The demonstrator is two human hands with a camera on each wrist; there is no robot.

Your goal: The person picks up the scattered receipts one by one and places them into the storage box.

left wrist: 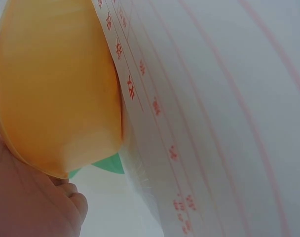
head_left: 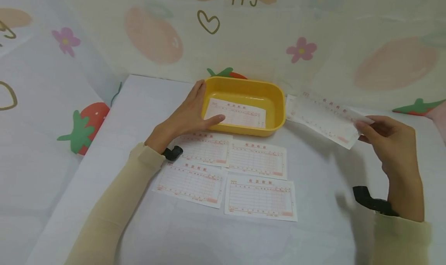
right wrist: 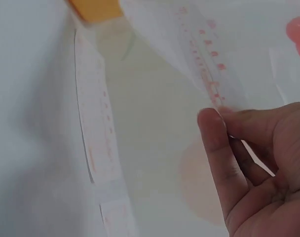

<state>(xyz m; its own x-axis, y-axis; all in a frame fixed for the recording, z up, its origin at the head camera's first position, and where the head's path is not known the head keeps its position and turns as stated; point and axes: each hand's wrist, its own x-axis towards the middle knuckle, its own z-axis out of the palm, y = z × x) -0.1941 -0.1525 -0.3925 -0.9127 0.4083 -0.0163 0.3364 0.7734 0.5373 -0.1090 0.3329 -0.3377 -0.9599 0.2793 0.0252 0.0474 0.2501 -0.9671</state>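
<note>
A yellow plastic tub (head_left: 244, 132) stands near the back of the table, with a printed receipt slip (head_left: 240, 114) lying inside. My left hand (head_left: 189, 116) holds its left end, thumb over the near rim and fingers along the outer wall. To the right of the tub, my right hand (head_left: 390, 137) pinches another receipt slip (head_left: 324, 117) by its right end, between thumb and fingers. That slip is raised and tilted above the table. In the right wrist view, slips (right wrist: 95, 123) also lie on the table beyond it, mostly hidden from the head view.
Several receipt slips (head_left: 260, 197) lie in two rows just in front of the tub; my left wrist covers part of one. A patterned sheet (head_left: 244, 48) with fruit and flowers hangs behind the white table (head_left: 313, 241).
</note>
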